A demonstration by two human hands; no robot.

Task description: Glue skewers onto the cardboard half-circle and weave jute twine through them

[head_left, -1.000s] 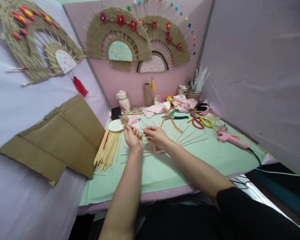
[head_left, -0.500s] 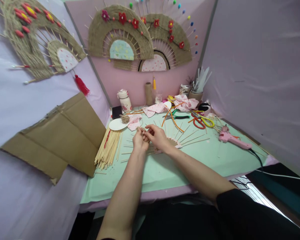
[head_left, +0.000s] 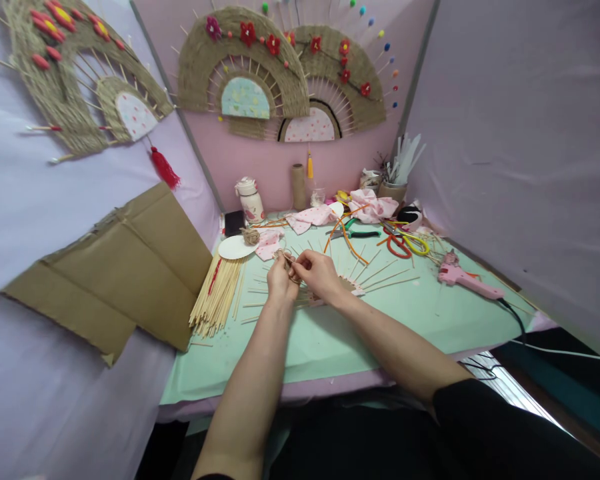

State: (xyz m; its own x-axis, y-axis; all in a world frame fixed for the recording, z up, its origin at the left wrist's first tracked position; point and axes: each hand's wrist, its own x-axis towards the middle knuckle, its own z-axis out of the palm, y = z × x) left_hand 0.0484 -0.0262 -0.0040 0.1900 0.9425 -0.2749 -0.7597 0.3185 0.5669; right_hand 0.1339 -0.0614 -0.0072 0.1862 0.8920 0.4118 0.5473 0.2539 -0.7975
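My left hand [head_left: 281,281] is closed around a small tangle of brown twine [head_left: 282,256] above the table. Close beside it, my right hand [head_left: 316,272] pinches the twine between thumb and fingertips. Beneath both hands lies a half-round fan frame [head_left: 349,285] with thin sticks [head_left: 387,275] spreading out from a pink and brown centre. My hands and wrists hide part of this frame. A ball of twine [head_left: 251,237] rests on a white oval disc [head_left: 237,247] beyond my left hand.
A bundle of sticks [head_left: 215,300] lies left, beside folded cardboard [head_left: 115,267]. Pruning shears [head_left: 355,233], red-handled scissors [head_left: 397,245] and a pink glue gun [head_left: 467,279] lie to the right. A bottle [head_left: 250,201] stands at the back. Finished fans [head_left: 245,60] hang on the wall.
My right hand has shifted slightly to the right, away from the left, with its fingers drawn closer together. The twine shows more between the hands. My left hand has barely moved.
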